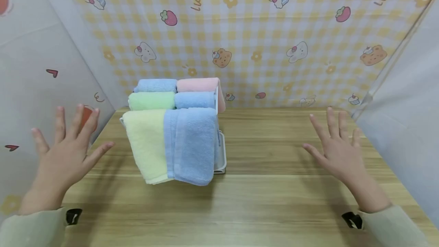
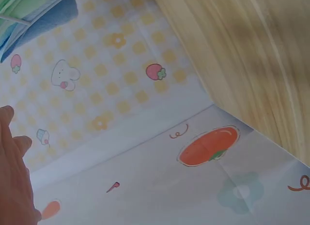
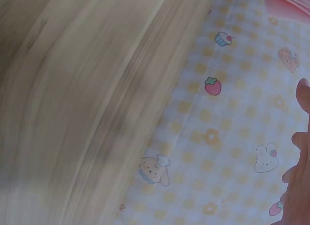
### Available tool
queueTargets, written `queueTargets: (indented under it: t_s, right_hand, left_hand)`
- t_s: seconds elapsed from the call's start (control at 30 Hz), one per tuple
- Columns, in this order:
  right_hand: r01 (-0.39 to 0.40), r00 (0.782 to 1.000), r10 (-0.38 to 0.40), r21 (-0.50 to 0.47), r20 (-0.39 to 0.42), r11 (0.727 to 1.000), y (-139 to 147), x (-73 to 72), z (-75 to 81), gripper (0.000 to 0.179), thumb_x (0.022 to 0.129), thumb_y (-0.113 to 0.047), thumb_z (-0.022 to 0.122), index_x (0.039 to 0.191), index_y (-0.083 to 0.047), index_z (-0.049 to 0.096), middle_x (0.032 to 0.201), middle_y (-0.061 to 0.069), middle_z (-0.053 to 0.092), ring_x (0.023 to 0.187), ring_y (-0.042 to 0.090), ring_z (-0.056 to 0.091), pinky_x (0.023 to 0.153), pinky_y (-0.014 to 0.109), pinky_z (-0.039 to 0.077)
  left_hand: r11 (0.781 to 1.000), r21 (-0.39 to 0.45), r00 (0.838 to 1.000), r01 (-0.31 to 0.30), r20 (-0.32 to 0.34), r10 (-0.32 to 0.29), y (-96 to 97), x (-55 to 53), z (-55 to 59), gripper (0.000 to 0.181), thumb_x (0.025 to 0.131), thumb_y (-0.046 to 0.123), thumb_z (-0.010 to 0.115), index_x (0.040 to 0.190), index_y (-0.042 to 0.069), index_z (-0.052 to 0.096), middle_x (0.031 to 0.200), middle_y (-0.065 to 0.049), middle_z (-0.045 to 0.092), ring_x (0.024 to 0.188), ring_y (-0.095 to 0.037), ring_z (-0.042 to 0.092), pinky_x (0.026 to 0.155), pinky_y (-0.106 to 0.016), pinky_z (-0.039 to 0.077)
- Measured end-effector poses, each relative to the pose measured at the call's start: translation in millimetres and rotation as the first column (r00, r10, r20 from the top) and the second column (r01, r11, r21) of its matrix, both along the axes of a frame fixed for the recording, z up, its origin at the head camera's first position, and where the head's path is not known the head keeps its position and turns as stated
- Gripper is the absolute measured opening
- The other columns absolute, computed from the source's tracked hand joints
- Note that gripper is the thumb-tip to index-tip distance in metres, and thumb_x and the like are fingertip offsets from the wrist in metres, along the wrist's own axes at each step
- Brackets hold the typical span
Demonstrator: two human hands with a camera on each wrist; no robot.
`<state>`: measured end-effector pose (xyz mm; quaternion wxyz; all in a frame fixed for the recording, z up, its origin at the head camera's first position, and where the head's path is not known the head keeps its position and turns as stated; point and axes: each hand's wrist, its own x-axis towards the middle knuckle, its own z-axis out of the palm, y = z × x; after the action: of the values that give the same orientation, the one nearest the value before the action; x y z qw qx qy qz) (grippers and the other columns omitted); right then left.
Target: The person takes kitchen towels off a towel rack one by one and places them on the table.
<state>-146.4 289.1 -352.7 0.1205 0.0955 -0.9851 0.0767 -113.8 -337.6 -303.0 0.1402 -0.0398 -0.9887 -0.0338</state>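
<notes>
A white towel rack (image 1: 221, 155) stands left of the middle of the table, draped with folded towels. Across its front hang a pale yellow towel (image 1: 145, 144) and a blue towel (image 1: 195, 144). Behind them lie a green towel (image 1: 152, 101) and a smaller blue one, then another blue towel (image 1: 157, 85) and a pink towel (image 1: 197, 84) at the back. My left hand (image 1: 66, 151), fingers spread, is held up to the left of the rack and holds nothing. Well to the right, my right hand (image 1: 341, 153) is likewise spread above the table, touching nothing.
The wood-grain table (image 1: 267, 201) meets a yellow checked cloth wall (image 1: 253, 33) at the back. White cloth walls (image 1: 411, 87) close in the left and right sides. Each sleeve end has a black strap (image 1: 352, 220) near the wrist.
</notes>
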Motion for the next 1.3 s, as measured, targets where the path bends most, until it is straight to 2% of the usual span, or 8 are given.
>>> queueTargets:
  t_s: [0.3, 0.57, 0.73, 0.93, 1.03, 1.13, 1.2, 1.3]
  right_hand:
    - [-0.069, 0.996, 0.065, -0.065, -0.056, 0.996, -23.9, -3.5, 5.2, 0.08, 0.099, -0.056, 0.048, 0.161, -0.029, 0.005, 0.167, 0.003, -0.017, 0.153, 0.035, -0.021, 0.109, 0.084, 0.005]
    - [-0.158, 0.983, 0.146, -0.117, -0.107, 0.98, -51.8, -7.1, 12.1, 0.081, 0.099, -0.051, 0.052, 0.161, -0.025, 0.008, 0.168, 0.013, 0.007, 0.148, 0.054, 0.014, 0.1, 0.084, 0.028]
    - [-0.288, 0.955, 0.258, -0.254, -0.145, 0.924, -70.6, -9.5, 17.0, 0.08, 0.099, -0.043, 0.058, 0.161, -0.021, 0.013, 0.165, 0.016, 0.019, 0.147, 0.051, 0.022, 0.111, 0.076, 0.025]
    - [-0.377, 0.926, 0.348, -0.401, -0.144, 0.835, -92.9, -9.1, 24.0, 0.079, 0.098, -0.03, 0.063, 0.161, -0.023, 0.014, 0.164, 0.015, 0.024, 0.148, 0.043, 0.026, 0.114, 0.071, 0.026]
    - [-0.386, 0.915, 0.39, -0.489, -0.099, 0.782, -104.2, -6.2, 29.4, 0.08, 0.099, -0.026, 0.062, 0.161, -0.027, 0.011, 0.163, 0.014, 0.027, 0.148, 0.041, 0.026, 0.113, 0.072, 0.027]
    - [-0.389, 0.903, 0.424, -0.56, -0.074, 0.731, -115.7, -3.4, 34.3, 0.079, 0.099, -0.023, 0.061, 0.16, -0.032, 0.011, 0.161, 0.011, 0.032, 0.146, 0.038, 0.03, 0.11, 0.071, 0.033]
    - [-0.396, 0.894, 0.441, -0.592, -0.076, 0.701, -123.5, -2.0, 37.4, 0.078, 0.099, -0.022, 0.062, 0.159, -0.034, 0.013, 0.159, 0.01, 0.036, 0.144, 0.036, 0.035, 0.107, 0.069, 0.038]
    - [-0.408, 0.878, 0.471, -0.639, -0.081, 0.652, -135.2, -1.0, 41.4, 0.077, 0.099, -0.02, 0.062, 0.159, -0.037, 0.016, 0.157, 0.007, 0.04, 0.14, 0.033, 0.04, 0.104, 0.065, 0.043]
  left_hand:
    - [0.996, 0.081, 0.997, 0.039, -0.075, -0.033, 7.4, 0.4, 12.5, 0.081, 0.099, 0.058, 0.047, 0.161, 0.028, 0.006, 0.168, 0.004, -0.009, 0.153, -0.027, -0.024, 0.113, -0.076, -0.017]
    - [0.984, 0.124, 0.984, 0.127, -0.139, -0.11, 14.7, 1.3, 30.3, 0.078, 0.099, 0.051, 0.053, 0.161, 0.025, 0.013, 0.169, -0.005, 0.011, 0.157, -0.029, -0.009, 0.117, -0.075, -0.008]
    - [0.961, 0.173, 0.961, 0.216, -0.209, -0.179, 24.5, 1.6, 36.5, 0.077, 0.096, 0.041, 0.063, 0.159, 0.022, 0.022, 0.163, -0.011, 0.03, 0.157, -0.03, 0.006, 0.107, -0.085, 0.013]
    - [0.918, 0.185, 0.904, 0.35, -0.323, -0.28, 39.9, 1.3, 41.2, 0.073, 0.094, 0.039, 0.067, 0.154, 0.015, 0.035, 0.153, -0.016, 0.045, 0.152, -0.033, 0.025, 0.105, -0.08, 0.028]
    - [0.888, 0.203, 0.877, 0.414, -0.351, -0.329, 43.5, 1.7, 42.3, 0.069, 0.094, 0.034, 0.069, 0.152, 0.012, 0.039, 0.151, -0.019, 0.046, 0.15, -0.032, 0.03, 0.118, -0.065, 0.028]
    - [0.854, 0.213, 0.845, 0.474, -0.384, -0.373, 46.3, 0.9, 43.6, 0.062, 0.095, 0.028, 0.069, 0.149, 0.01, 0.044, 0.144, -0.019, 0.053, 0.141, -0.016, 0.041, 0.124, -0.031, 0.027]
    - [0.835, 0.215, 0.822, 0.507, -0.411, -0.394, 48.1, 0.1, 44.2, 0.058, 0.095, 0.025, 0.068, 0.146, 0.009, 0.048, 0.137, -0.01, 0.058, 0.122, -0.002, 0.045, 0.111, -0.011, 0.028]
    - [0.815, 0.228, 0.803, 0.533, -0.441, -0.402, 51.2, -1.5, 43.7, 0.052, 0.095, 0.021, 0.068, 0.142, 0.006, 0.053, 0.135, 0.007, 0.058, 0.11, 0.007, 0.042, 0.094, -0.001, 0.029]
